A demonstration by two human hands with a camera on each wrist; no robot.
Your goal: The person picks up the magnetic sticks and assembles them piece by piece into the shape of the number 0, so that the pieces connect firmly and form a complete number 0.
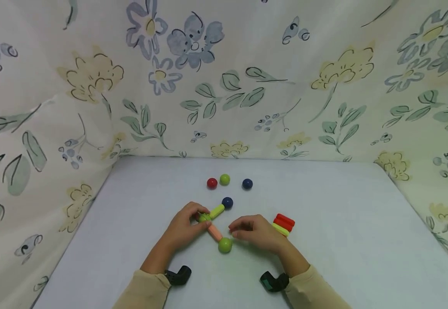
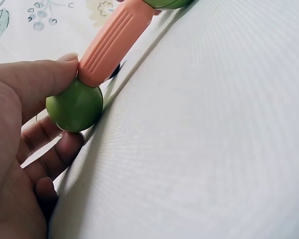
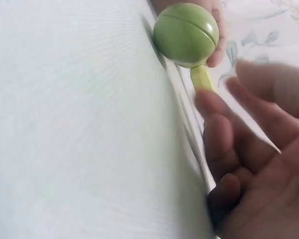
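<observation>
My left hand point(image 1: 185, 225) pinches a green ball point(image 2: 74, 108) between thumb and fingers. From that ball, a peach-coloured ridged rod point(image 1: 214, 232) runs toward me to a second green ball point(image 1: 225, 245). A yellow-green rod point(image 1: 217, 211) slants away from the held ball to a dark blue ball point(image 1: 227, 202). My right hand point(image 1: 259, 234) hovers just right of the nearer green ball, with fingers loosely bent and nothing between them. In the right wrist view, that green ball point(image 3: 186, 35) stands beyond the fingertips, apart from them.
Farther back on the white table point(image 1: 343, 240) lie a loose red ball point(image 1: 212, 183), a green ball point(image 1: 225, 179) and a dark blue ball point(image 1: 247, 183). Beside my right hand are red rods point(image 1: 284, 221) and a yellow rod point(image 1: 281, 229). Flowered cloth point(image 1: 227, 86) hangs behind the table.
</observation>
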